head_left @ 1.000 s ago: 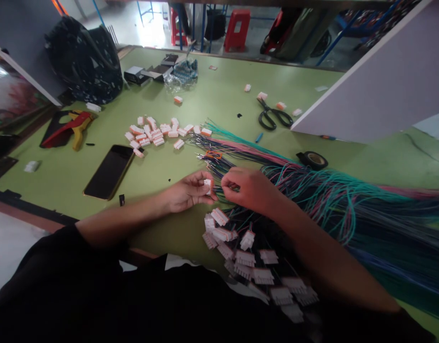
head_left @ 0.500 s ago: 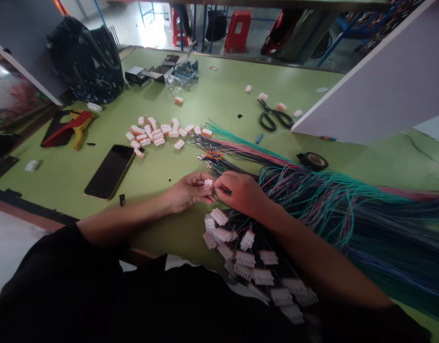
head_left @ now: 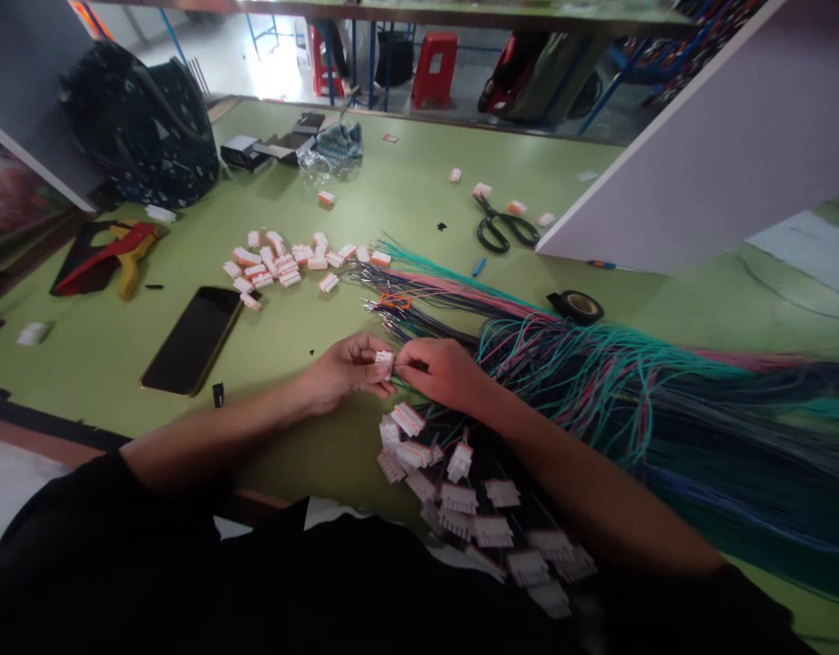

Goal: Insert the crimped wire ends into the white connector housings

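Observation:
My left hand [head_left: 348, 371] pinches a small white connector [head_left: 385, 361] over the green table. Right beside it, my right hand [head_left: 437, 368] is closed on a thin wire at the connector's edge; the wire is mostly hidden by the fingers. Beyond the hands lie the stripped ends of a wire bundle [head_left: 447, 289] in green, pink and black. A pile of loose white and orange connectors [head_left: 276, 261] is to the upper left. Nearer my body, below my right hand, several connectors with wires in them [head_left: 459, 498] hang together.
On the left are a phone [head_left: 191, 341] and a red and yellow tool [head_left: 112, 256]. Black scissors [head_left: 505, 226] and a tape roll [head_left: 580, 307] lie to the right, by a pale partition [head_left: 658, 173]. A dark bag [head_left: 143, 127] stands at the back left.
The whole view has shifted, so the table's things appear a little further left. Both hands remain together at the connector, with hardly any change in their grip.

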A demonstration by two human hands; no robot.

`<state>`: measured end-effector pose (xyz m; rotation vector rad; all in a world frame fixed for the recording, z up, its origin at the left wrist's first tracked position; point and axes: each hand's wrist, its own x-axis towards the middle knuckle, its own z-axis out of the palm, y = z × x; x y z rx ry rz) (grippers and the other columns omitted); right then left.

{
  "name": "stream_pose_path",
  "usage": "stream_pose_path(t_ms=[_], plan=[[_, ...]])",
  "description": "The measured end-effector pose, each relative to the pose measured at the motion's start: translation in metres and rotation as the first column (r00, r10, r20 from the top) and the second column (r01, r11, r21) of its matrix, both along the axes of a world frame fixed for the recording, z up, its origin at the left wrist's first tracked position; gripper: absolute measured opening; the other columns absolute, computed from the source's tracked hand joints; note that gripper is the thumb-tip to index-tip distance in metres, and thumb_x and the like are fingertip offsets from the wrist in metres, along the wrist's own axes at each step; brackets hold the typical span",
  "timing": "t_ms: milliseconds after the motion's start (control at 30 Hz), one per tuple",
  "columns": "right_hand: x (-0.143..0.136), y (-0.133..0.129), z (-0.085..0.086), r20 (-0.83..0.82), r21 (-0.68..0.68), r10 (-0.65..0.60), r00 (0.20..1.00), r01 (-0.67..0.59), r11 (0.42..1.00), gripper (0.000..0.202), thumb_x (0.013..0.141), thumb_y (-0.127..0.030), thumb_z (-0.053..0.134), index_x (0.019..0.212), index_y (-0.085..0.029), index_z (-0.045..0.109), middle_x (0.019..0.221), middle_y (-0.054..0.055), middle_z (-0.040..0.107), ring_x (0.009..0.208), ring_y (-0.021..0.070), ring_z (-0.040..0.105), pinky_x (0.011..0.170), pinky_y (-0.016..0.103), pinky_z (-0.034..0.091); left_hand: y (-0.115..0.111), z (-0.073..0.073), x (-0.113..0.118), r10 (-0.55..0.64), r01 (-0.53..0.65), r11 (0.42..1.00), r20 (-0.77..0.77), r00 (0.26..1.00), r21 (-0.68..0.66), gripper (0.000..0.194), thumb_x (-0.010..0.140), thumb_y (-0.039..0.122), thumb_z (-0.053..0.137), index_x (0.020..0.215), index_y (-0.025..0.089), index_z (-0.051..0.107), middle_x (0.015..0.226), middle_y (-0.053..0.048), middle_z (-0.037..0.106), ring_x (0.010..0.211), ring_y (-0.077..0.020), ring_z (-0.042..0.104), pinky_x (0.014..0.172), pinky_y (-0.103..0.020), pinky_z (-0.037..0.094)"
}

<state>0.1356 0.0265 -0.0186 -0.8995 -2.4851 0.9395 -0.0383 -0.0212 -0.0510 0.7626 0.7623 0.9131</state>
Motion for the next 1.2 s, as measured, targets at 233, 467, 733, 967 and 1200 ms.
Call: stream_pose_path(t_ms=[233, 467, 733, 967, 1200], plan=[[0.032, 0.047, 0.013, 0.236, 0.205, -0.396, 0.887, 0.353, 0.913, 0.018, 0.078, -0.021, 0.048, 0.077, -0.016, 0.065, 0.079, 0.005, 0.067, 0.072, 0.0157, 0.057, 0.065, 0.025, 0.038, 0.002, 0.01, -0.006, -0.203, 0.205, 0.976, -0.032, 0.979, 0.07, 0.031, 0.066, 0.024, 0.075, 0.084, 0.013, 0.054, 0.064, 0.001, 0.063, 0.056, -0.0111, 0.064, 0.052, -0.02, 0.05], [0.032, 0.054, -0.003, 0.58, 0.35, -0.386, 0.718, 0.208, 0.913, 0.024, 0.081, -0.021, 0.044, 0.084, -0.016, 0.067, 0.094, 0.01, 0.068, 0.087, 0.0219, 0.06, 0.067, 0.029, 0.037, 0.001, 0.007, -0.006, -0.29, 0.292, 0.954, -0.029, 0.956, 0.069, 0.025, 0.069, 0.02, 0.072, 0.084, 0.013, 0.054, 0.067, 0.0, 0.064, 0.061, -0.0121, 0.065, 0.055, -0.021, 0.052], [0.03, 0.052, -0.002, 0.537, 0.341, -0.374, 0.756, 0.211, 0.916, 0.022, 0.08, -0.024, 0.045, 0.083, -0.017, 0.065, 0.094, 0.008, 0.067, 0.086, 0.0206, 0.059, 0.063, 0.028, 0.036, 0.002, 0.001, -0.004, -0.214, 0.213, 0.977, 0.057, 0.975, 0.023, 0.03, 0.066, 0.02, 0.076, 0.085, 0.012, 0.054, 0.066, 0.001, 0.064, 0.06, -0.0114, 0.066, 0.055, -0.019, 0.053], [0.043, 0.062, -0.002, 0.227, 0.147, -0.484, 0.845, 0.462, 0.875, 0.011, 0.065, -0.023, 0.053, 0.064, -0.017, 0.062, 0.064, 0.001, 0.063, 0.057, 0.0126, 0.052, 0.054, 0.024, 0.036, 0.007, -0.004, -0.007, -0.079, 0.084, 0.995, 0.113, 0.99, -0.047, 0.024, 0.07, 0.015, 0.071, 0.087, 0.013, 0.055, 0.067, 0.001, 0.064, 0.06, -0.0111, 0.066, 0.054, -0.018, 0.054], [0.038, 0.059, 0.001, 0.22, 0.137, -0.476, 0.851, 0.456, 0.879, 0.018, 0.067, -0.029, 0.053, 0.071, -0.02, 0.067, 0.066, 0.002, 0.064, 0.059, 0.0143, 0.051, 0.054, 0.026, 0.034, 0.009, -0.005, -0.007, -0.019, 0.031, 0.996, 0.142, 0.99, -0.079, 0.023, 0.069, 0.01, 0.07, 0.086, 0.013, 0.055, 0.065, 0.001, 0.064, 0.061, -0.0117, 0.066, 0.058, -0.021, 0.055]])
